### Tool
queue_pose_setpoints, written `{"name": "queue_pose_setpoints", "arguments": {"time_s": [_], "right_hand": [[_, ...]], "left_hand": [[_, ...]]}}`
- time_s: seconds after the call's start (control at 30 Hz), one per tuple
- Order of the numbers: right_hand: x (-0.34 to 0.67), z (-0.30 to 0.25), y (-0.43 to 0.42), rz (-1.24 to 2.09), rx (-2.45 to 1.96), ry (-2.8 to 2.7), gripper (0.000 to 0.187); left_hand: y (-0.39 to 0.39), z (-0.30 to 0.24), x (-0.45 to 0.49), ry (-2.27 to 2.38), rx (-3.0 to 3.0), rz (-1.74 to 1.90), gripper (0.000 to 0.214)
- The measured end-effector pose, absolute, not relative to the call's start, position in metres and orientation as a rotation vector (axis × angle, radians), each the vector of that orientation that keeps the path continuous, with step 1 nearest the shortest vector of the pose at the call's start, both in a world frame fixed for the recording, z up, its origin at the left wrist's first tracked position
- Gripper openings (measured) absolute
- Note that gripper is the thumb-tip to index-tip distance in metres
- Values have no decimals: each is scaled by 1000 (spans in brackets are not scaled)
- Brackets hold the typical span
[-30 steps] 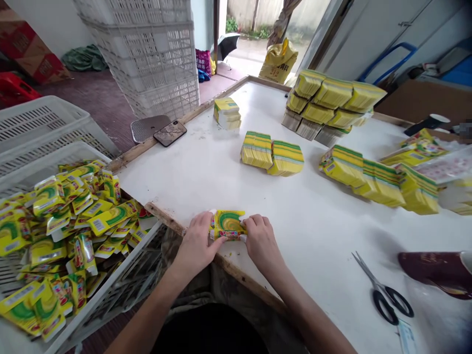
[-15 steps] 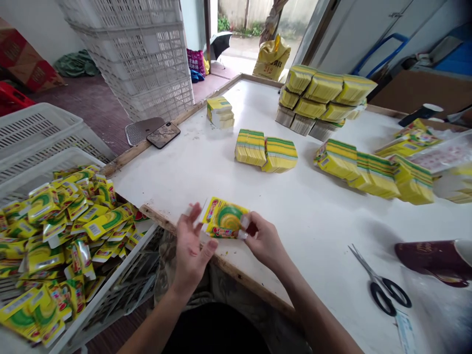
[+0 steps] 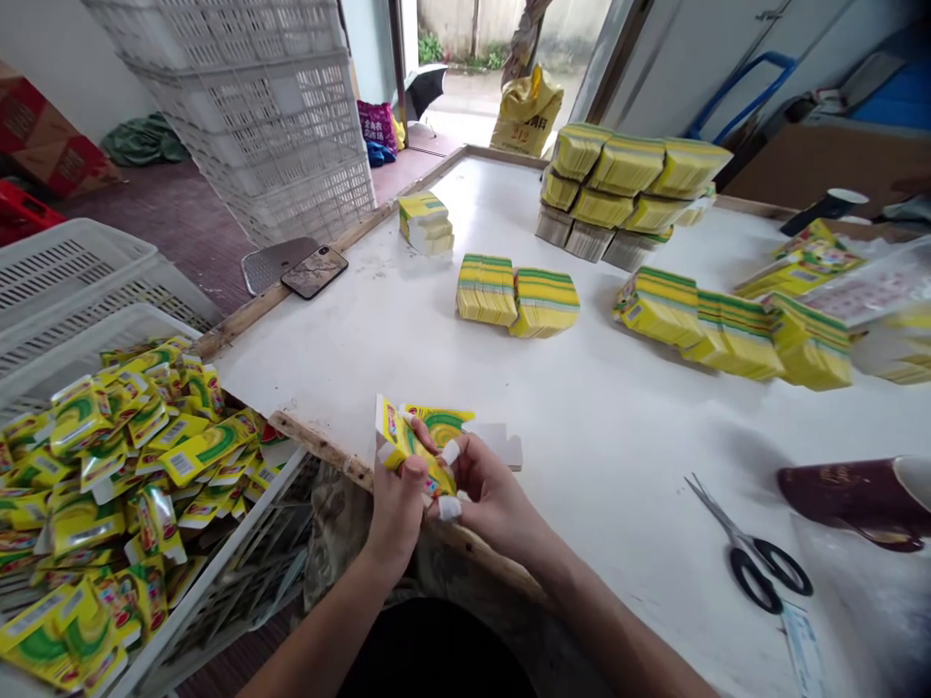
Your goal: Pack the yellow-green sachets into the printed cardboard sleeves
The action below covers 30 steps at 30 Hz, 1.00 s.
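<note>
Both hands hold a small stack of flat yellow-and-green printed cartons [image 3: 426, 438] just above the near edge of the white table [image 3: 596, 446]. My left hand [image 3: 397, 509] grips the stack's left side, thumb on top. My right hand [image 3: 489, 496] pinches the right side, with white tape on some fingertips. One carton is fanned out upright at the left of the stack. A white plastic crate [image 3: 218, 572] full of loose cartons of the same kind [image 3: 123, 456] stands close to my left.
Bundled stacks of cartons [image 3: 516, 299] lie mid-table, with more at the right [image 3: 727, 330] and a taller pile [image 3: 626, 189] at the back. Scissors [image 3: 756, 557] and a dark red object [image 3: 850, 494] lie right. Two phones [image 3: 295, 267] rest on the table's left edge. Empty crates [image 3: 276, 116] stand behind.
The stack was pressed flat on the table edge between both hands; it has been lifted and turned, and the cartons are now fanned apart in my fingers.
</note>
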State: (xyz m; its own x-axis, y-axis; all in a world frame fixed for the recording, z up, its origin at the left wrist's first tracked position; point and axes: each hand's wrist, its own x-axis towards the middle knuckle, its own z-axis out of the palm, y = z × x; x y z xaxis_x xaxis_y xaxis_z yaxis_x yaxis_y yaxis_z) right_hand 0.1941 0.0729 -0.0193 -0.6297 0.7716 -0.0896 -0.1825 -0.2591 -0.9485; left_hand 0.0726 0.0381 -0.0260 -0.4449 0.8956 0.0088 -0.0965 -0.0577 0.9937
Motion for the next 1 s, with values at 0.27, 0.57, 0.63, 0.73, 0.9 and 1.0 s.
{"name": "queue_pose_setpoints", "arguments": {"time_s": [0.27, 0.57, 0.63, 0.73, 0.9, 1.0], "right_hand": [[205, -28, 85, 1404, -1027, -1708, 18], [222, -28, 86, 346, -812, -2160, 26], [221, -31, 81, 339, -713, -2237, 29], [219, -34, 80, 364, -767, -2144, 26], [214, -31, 90, 959, -1011, -1779, 62], [208, -30, 88, 1376, -940, -1692, 43]], "left_hand": [[30, -43, 49, 1357, 723, 1619, 23], [21, 28, 6, 1721, 1648, 1328, 87], [23, 31, 13, 1757, 1782, 974, 89], [31, 17, 25, 1660, 1759, 721, 67], [31, -10, 37, 1860, 1801, 750, 65], [25, -17, 44, 1919, 1921, 777, 68]]}}
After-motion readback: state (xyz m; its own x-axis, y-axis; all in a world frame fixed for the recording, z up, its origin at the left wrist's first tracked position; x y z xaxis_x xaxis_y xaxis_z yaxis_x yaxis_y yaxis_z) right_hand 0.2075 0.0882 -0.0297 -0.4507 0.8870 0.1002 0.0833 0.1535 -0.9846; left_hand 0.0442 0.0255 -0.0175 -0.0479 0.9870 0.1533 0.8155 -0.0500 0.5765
